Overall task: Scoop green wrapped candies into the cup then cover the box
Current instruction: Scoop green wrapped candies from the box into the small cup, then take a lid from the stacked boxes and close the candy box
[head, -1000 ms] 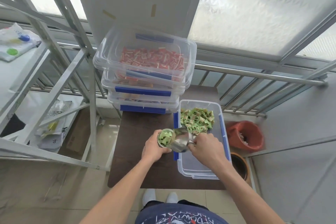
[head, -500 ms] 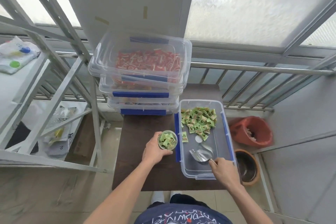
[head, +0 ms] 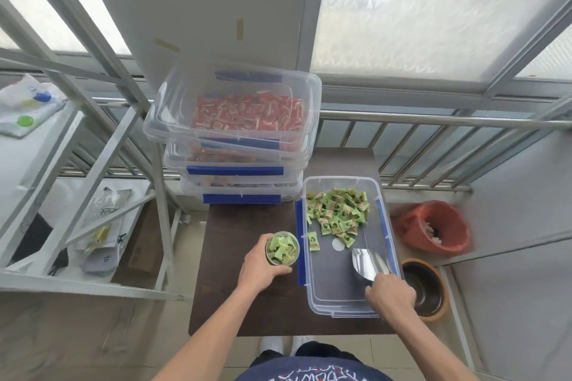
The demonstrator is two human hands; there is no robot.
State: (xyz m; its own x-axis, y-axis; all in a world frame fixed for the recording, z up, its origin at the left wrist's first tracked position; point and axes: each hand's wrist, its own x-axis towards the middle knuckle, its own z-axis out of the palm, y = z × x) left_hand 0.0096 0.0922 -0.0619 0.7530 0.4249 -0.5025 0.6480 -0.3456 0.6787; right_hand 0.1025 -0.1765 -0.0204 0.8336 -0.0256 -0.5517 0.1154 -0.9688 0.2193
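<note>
Both hands are busy low in the frame. Left hand [head: 261,266] is wrapped around the cup [head: 282,248], fingers curled snugly about its side, keeping it upright on the dark table [head: 235,226] just beside the left wall of the open box [head: 309,192]; held that close, it is probably meant to be an easy target for the next load. The cup already looks nearly full of green candies. Right hand [head: 390,294], at the lower right, is closed on the handle of a metal scoop [head: 366,262], whose empty blade lies low inside the near end of the box, mouth pointing up the frame toward the candies [head: 339,210]. These lie heaped at the far end, a few strays trailing toward the scoop. No lid for this box can be picked out for certain. In the upper middle, a stack of closed boxes [head: 235,145] holds red sweets, and an orange bucket [head: 433,230] sits at the right.
</note>
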